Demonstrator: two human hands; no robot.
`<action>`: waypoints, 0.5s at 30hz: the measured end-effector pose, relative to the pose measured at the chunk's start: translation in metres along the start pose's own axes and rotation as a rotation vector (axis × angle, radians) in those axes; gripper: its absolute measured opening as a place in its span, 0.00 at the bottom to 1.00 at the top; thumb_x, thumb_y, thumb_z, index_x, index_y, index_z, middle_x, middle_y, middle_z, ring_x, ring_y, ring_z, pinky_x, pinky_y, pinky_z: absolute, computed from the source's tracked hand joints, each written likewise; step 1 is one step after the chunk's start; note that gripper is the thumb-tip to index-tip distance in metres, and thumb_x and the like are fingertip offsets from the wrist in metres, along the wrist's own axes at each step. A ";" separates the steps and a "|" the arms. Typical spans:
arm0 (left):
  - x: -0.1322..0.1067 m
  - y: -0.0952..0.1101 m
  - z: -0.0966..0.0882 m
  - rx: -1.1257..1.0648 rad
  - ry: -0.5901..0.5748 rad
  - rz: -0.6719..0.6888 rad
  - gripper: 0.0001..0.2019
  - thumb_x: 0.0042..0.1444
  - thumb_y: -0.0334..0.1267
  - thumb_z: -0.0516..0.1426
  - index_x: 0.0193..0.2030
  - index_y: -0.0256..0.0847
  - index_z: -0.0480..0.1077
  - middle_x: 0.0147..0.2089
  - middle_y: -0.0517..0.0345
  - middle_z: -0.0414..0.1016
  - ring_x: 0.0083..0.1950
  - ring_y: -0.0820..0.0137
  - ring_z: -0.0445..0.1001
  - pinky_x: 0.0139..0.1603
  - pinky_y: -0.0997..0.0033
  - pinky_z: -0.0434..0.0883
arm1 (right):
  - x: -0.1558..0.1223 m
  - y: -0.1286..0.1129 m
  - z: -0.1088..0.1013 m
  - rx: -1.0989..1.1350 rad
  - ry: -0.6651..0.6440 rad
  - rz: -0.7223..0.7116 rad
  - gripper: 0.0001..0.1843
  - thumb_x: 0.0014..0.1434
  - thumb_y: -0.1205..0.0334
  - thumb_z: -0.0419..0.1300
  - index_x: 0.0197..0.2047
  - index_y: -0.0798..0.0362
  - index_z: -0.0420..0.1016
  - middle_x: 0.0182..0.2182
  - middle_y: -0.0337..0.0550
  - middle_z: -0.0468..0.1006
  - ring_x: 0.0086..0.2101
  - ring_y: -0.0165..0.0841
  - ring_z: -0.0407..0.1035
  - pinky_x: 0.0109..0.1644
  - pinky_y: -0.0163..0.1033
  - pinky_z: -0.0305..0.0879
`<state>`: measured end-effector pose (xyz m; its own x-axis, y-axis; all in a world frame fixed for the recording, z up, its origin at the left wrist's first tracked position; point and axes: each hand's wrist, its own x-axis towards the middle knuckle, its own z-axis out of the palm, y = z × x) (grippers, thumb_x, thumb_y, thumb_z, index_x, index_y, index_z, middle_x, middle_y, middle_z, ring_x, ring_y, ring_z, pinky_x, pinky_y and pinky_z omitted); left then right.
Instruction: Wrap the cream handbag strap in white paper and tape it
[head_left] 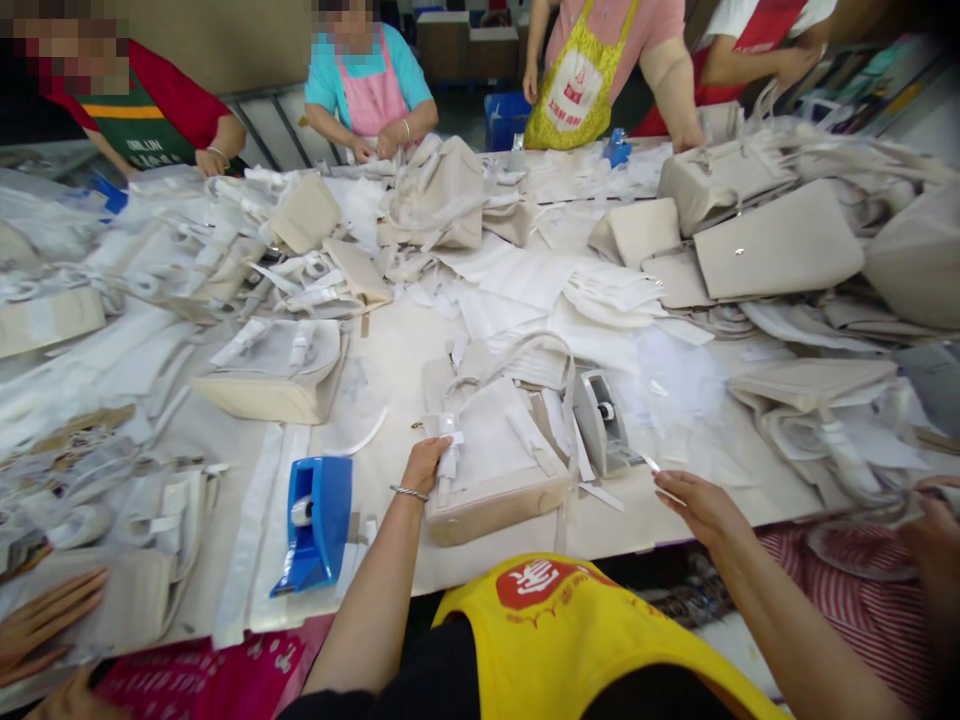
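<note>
On table left: blue plastic tape dispenser [315, 520] near front edge of cluttered white work table [390, 370]. Just right of it, left hand [424, 465] curled onto white-wrapped strap of beige leather handbag [491, 470], lying flat at centre front, part covered in white paper. Grey tape dispenser [604, 420] touching bag's right side. Right hand [694, 503] open, fingers loose, pinching end of thin clear tape strip [651, 465]; grip narrow. Co-workers' arms along far edge.
</note>
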<state>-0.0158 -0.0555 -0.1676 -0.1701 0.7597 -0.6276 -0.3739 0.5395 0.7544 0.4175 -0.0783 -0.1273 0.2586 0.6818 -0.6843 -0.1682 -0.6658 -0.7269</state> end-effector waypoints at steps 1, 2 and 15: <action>0.000 0.000 0.000 0.004 -0.008 -0.001 0.11 0.34 0.39 0.60 0.19 0.35 0.63 0.14 0.65 0.63 0.17 0.78 0.59 0.18 0.77 0.55 | -0.002 0.007 -0.002 -0.004 -0.001 0.025 0.11 0.35 0.65 0.66 0.25 0.53 0.70 0.25 0.39 0.72 0.26 0.25 0.66 0.28 0.28 0.65; 0.001 0.000 0.000 0.008 -0.015 -0.003 0.11 0.34 0.39 0.60 0.19 0.35 0.63 0.15 0.65 0.64 0.17 0.78 0.59 0.18 0.76 0.56 | -0.002 0.013 -0.003 -0.007 0.000 0.050 0.12 0.34 0.65 0.67 0.26 0.53 0.70 0.22 0.38 0.71 0.23 0.25 0.65 0.25 0.28 0.64; 0.006 -0.009 -0.005 0.112 0.000 0.009 0.11 0.35 0.41 0.59 0.19 0.35 0.63 0.14 0.65 0.60 0.16 0.79 0.56 0.18 0.77 0.51 | 0.040 0.056 -0.052 -0.821 0.288 -0.368 0.06 0.37 0.51 0.59 0.20 0.42 0.72 0.25 0.41 0.74 0.30 0.42 0.67 0.32 0.47 0.60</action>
<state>-0.0177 -0.0577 -0.1786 -0.1730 0.7649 -0.6205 -0.2682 0.5696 0.7770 0.4681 -0.1034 -0.1923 0.4051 0.8638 -0.2997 0.6650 -0.5033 -0.5518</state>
